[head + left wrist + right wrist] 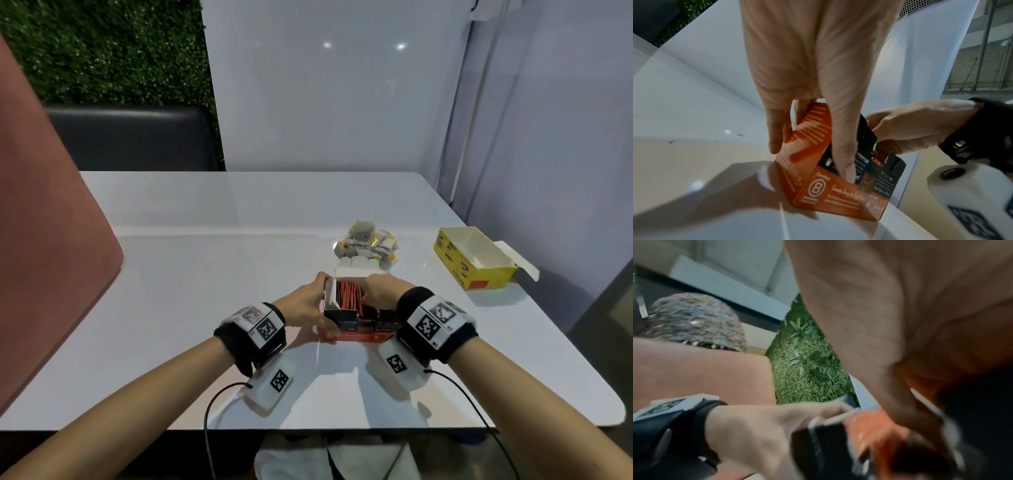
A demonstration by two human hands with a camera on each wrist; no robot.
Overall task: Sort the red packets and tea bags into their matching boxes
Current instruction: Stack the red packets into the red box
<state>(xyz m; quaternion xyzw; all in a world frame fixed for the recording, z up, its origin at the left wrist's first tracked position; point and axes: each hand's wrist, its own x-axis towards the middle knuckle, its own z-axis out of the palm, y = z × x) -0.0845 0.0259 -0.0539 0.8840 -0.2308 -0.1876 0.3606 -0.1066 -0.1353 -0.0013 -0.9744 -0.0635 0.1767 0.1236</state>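
Both hands work at the near centre of a glossy white table (212, 274), wrists ringed by black bands with white marker blocks. The left hand (301, 303) grips the orange-and-black printed cardboard box (356, 329) from its nine o'clock side, thumb down the near face and fingers along the end panel, as the left wrist view shows. The right hand (380, 291) reaches in from three o'clock, its fingers curled down into the open top among the upright row of thin red foil packets (349, 294); the blurred right wrist view does not show whether they pinch a packet or merely press the row. The box's long axis runs nine to three, and the packets stand on edge across it, packed tight, with the white lid flap raised at twelve o'clock. The red packets appear to be already boxed. Just beyond the flap, at twelve to one o'clock, lies the loose heap of white paper tea bags with yellow tags (368, 245), soft, crumpled and irregular. Farther out at two o'clock sits the open yellow cardboard box (455, 257), white inside, its long axis running away from the viewer, flap folded out. Heap and yellow box both lie nearer the right hand.
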